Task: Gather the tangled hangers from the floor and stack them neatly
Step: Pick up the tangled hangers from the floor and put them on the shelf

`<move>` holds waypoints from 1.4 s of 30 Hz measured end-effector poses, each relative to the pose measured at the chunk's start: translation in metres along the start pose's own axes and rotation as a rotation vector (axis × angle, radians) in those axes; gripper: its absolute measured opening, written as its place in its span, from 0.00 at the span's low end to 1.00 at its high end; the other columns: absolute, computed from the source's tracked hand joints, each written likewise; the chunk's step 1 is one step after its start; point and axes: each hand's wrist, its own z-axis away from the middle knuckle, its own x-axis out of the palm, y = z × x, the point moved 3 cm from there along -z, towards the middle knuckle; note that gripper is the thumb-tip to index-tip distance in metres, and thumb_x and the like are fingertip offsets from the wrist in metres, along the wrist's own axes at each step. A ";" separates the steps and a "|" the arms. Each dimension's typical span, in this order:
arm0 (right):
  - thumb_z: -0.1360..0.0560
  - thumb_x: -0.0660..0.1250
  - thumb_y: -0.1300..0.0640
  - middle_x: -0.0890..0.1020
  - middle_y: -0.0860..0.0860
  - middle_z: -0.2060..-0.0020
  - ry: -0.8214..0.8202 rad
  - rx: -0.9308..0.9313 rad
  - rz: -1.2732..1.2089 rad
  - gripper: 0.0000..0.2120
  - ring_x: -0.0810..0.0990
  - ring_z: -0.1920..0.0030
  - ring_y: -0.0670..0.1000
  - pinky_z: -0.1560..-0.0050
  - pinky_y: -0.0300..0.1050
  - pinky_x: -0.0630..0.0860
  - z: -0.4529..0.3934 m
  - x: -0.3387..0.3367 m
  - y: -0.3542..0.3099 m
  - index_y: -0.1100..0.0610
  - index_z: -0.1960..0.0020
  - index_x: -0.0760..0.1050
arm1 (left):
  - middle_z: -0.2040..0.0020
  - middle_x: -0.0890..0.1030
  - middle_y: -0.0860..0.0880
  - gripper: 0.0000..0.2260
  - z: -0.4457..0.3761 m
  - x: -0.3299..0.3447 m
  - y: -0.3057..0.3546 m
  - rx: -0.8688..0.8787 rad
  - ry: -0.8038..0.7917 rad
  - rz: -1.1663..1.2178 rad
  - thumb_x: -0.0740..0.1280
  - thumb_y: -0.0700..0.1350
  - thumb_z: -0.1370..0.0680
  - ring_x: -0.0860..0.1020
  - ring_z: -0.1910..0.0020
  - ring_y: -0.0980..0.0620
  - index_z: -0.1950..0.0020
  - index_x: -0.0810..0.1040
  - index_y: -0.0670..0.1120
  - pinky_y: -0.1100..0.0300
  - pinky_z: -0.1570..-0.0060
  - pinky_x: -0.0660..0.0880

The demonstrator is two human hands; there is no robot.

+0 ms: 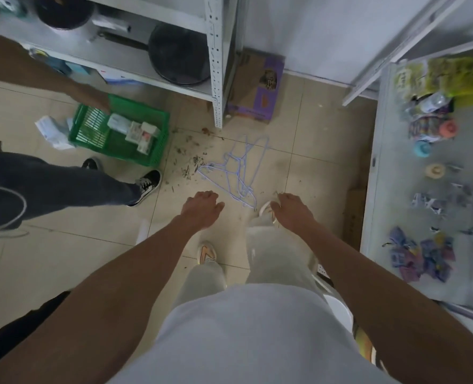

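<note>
A tangle of thin blue wire hangers point(239, 170) lies on the beige tiled floor, just ahead of my feet. My left hand point(202, 207) hovers to the near left of the tangle, fingers loosely curled and holding nothing. To the near right of the tangle my right hand point(290, 207) reaches down above my right shoe, its fingers hanging loosely curled; nothing shows in its grasp. Neither hand touches the hangers.
Another person stands at the left, their hand on a green plastic basket point(157, 139) with small boxes. Debris point(191, 162) litters the tiles beside the hangers. A metal shelf post point(218, 106), a purple cardboard box point(257, 90) and a grey counter point(390, 189) with small items border the floor.
</note>
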 end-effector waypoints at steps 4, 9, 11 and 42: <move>0.15 0.54 0.48 0.69 0.59 0.24 -0.071 -0.004 -0.005 0.23 0.63 0.23 0.59 0.27 0.56 0.65 -0.051 -0.013 0.002 0.58 0.25 0.69 | 0.24 0.72 0.43 0.23 -0.050 -0.014 0.012 -0.021 0.012 0.043 0.53 0.55 0.14 0.70 0.27 0.41 0.24 0.69 0.43 0.43 0.32 0.69; 0.16 0.55 0.52 0.77 0.61 0.33 -0.104 0.003 -0.065 0.19 0.73 0.31 0.61 0.34 0.54 0.72 -0.143 -0.011 0.007 0.59 0.32 0.75 | 0.25 0.73 0.45 0.22 -0.136 0.009 0.020 -0.138 -0.008 0.192 0.57 0.54 0.15 0.71 0.28 0.42 0.24 0.71 0.46 0.46 0.30 0.69; 0.16 0.56 0.53 0.78 0.61 0.37 -0.123 0.001 -0.074 0.18 0.76 0.34 0.62 0.36 0.53 0.72 -0.201 0.011 0.010 0.60 0.34 0.75 | 0.25 0.74 0.47 0.21 -0.194 0.035 0.012 -0.169 -0.014 0.264 0.57 0.54 0.15 0.70 0.27 0.44 0.24 0.71 0.48 0.48 0.29 0.68; 0.19 0.66 0.50 0.82 0.55 0.67 0.096 -0.037 -0.533 0.17 0.81 0.64 0.55 0.60 0.47 0.77 -0.694 0.340 0.050 0.60 0.61 0.77 | 0.62 0.79 0.43 0.06 -0.642 0.356 -0.073 -0.662 0.211 1.718 0.62 0.40 0.17 0.78 0.68 0.48 0.51 0.78 0.44 0.57 0.62 0.78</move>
